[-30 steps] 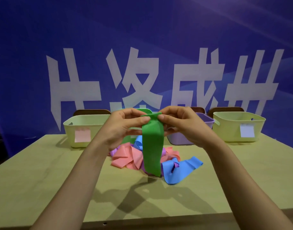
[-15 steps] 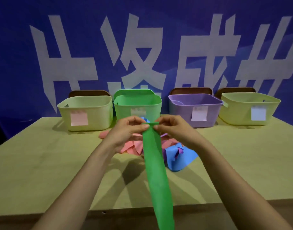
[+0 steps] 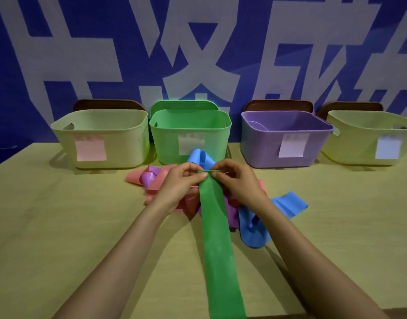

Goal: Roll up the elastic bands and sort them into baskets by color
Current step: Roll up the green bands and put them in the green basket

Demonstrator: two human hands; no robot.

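Note:
A long green elastic band (image 3: 217,238) runs from my hands toward me, past the table's near edge. My left hand (image 3: 178,185) and my right hand (image 3: 235,183) both pinch its far end, where the edge is folded over. Under my hands lies a loose heap of bands: pink ones (image 3: 161,178), a purple one (image 3: 148,177) and blue ones (image 3: 253,231). Behind the heap stands a row of baskets: a pale yellow basket with a pink label (image 3: 101,137), a green basket (image 3: 191,132), a purple basket (image 3: 283,139) and a pale yellow basket with a blue label (image 3: 373,137).
The wooden table (image 3: 59,226) has bare surface to the left and right of the heap. A blue banner with large white characters (image 3: 197,54) hangs behind the baskets. Dark chair backs (image 3: 278,105) show behind the basket row.
My hands have come down from in front of the baskets to just above the heap. The green band, which hung short, now stretches long toward me. The view has tilted downward.

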